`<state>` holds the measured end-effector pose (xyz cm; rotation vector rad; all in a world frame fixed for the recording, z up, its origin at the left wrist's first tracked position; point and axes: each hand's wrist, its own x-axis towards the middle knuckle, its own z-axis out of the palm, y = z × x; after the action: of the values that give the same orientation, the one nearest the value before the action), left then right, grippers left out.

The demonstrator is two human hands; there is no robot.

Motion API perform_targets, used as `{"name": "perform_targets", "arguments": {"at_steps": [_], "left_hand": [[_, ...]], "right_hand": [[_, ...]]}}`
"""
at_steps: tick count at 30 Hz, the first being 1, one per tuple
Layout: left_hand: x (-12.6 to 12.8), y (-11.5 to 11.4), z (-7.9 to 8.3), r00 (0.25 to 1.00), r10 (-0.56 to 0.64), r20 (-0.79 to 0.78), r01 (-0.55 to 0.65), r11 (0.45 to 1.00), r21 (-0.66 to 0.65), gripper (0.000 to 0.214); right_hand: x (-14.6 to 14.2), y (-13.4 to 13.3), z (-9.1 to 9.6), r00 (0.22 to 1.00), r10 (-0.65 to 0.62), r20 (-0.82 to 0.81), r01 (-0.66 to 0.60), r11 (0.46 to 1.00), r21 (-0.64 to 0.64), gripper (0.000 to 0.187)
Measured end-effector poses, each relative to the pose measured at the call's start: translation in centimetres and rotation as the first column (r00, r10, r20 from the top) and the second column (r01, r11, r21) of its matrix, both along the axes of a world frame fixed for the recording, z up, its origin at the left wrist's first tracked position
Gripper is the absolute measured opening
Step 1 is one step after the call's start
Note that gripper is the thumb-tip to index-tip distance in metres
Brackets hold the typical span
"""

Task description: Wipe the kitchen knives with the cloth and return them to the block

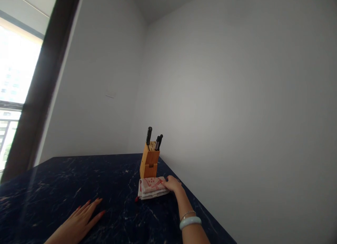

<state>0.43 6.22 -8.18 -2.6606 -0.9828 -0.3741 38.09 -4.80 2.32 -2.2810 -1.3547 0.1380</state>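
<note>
A folded white towel with a red-pink pattern lies on the dark blue marbled tabletop. My right hand grips its right edge; the fingertips are partly hidden at the cloth. Flat on the tabletop, to the left of the towel and apart from it, rests my left hand, fingers stretched out and nothing held. Just behind the towel stands a wooden knife block with several black-handled tools, one of them a tall knife handle. Beside the towel's front left corner is a small red thing, too small to name.
A grey-white wall runs along the table's right edge. Another wall with a pale switch plate rises behind. At the far left are a dark frame and a bright window.
</note>
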Motion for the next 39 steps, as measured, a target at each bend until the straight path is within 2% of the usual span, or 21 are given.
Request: {"name": "perform_targets", "arguments": {"at_steps": [4,8,11,12,13,15,17,20,24,27,30,32,36,39], "left_hand": [[-0.1,-0.4,0.6,1.0,-0.009,-0.018,0.009,1.0,-0.016,0.048],[-0.2,-0.3,0.6,0.999,-0.011,-0.044,0.01,1.0,-0.012,0.047],[-0.3,0.2,0.2,0.999,-0.045,0.007,0.045,0.998,0.038,0.045],[-0.4,0.4,0.0,0.998,-0.065,0.02,0.064,0.997,0.043,0.044],[-0.4,0.6,-0.1,0.996,-0.086,0.021,0.085,0.995,0.044,0.043],[-0.5,0.9,-0.3,0.996,-0.089,0.016,0.088,0.995,0.054,0.042],[-0.4,1.0,-0.5,0.996,-0.082,0.026,0.079,0.993,0.09,0.039],[-0.2,1.3,-1.0,0.995,-0.072,0.073,0.062,0.99,0.128,0.03],[0.0,2.1,-1.9,0.996,-0.045,0.079,0.035,0.992,0.125,0.028],[-0.1,2.3,-1.9,0.995,-0.064,0.078,0.051,0.986,0.157,0.031],[-0.2,2.1,-1.5,0.994,-0.098,0.046,0.088,0.979,0.184,0.034],[-0.2,1.9,-1.2,0.995,-0.101,0.021,0.096,0.979,0.179,0.034],[-0.2,1.7,-1.2,0.993,-0.108,0.057,0.096,0.979,0.179,0.032],[0.1,1.5,-1.3,0.983,-0.133,0.127,0.107,0.975,0.197,0.032]], "right_hand": [[-0.2,-0.2,0.1,0.999,-0.039,-0.011,0.039,0.996,0.077,0.037],[-1.8,-0.6,2.2,0.995,-0.087,0.052,0.07,0.96,0.269,0.034],[-5.2,-0.4,3.8,0.994,-0.025,0.105,-0.018,0.923,0.385,0.047],[-6.8,-0.1,4.0,0.991,0.031,0.127,-0.081,0.908,0.412,0.048],[-8.6,0.1,4.0,0.974,0.164,0.158,-0.218,0.874,0.434,0.049],[-12.3,0.7,3.6,0.867,0.44,0.235,-0.499,0.775,0.387,0.048],[-15.8,1.4,2.8,0.751,0.585,0.307,-0.659,0.695,0.287,0.043],[-19.5,2.1,1.8,0.671,0.691,0.269,-0.734,0.672,0.103,0.052],[-21.0,2.5,1.0,0.585,0.806,0.095,-0.801,0.592,-0.088,0.062],[-20.2,2.6,0.3,0.597,0.801,0.051,-0.792,0.598,-0.119,0.055],[-18.8,2.7,-0.9,0.638,0.764,0.097,-0.762,0.644,-0.069,0.049],[-18.2,2.9,-1.8,0.649,0.752,0.116,-0.754,0.656,-0.028,0.049],[-18.5,2.7,-3.0,0.631,0.75,0.197,-0.761,0.648,-0.031,0.049],[-19.3,2.0,-3.1,0.652,0.708,0.271,-0.72,0.69,-0.07,0.047]]}}
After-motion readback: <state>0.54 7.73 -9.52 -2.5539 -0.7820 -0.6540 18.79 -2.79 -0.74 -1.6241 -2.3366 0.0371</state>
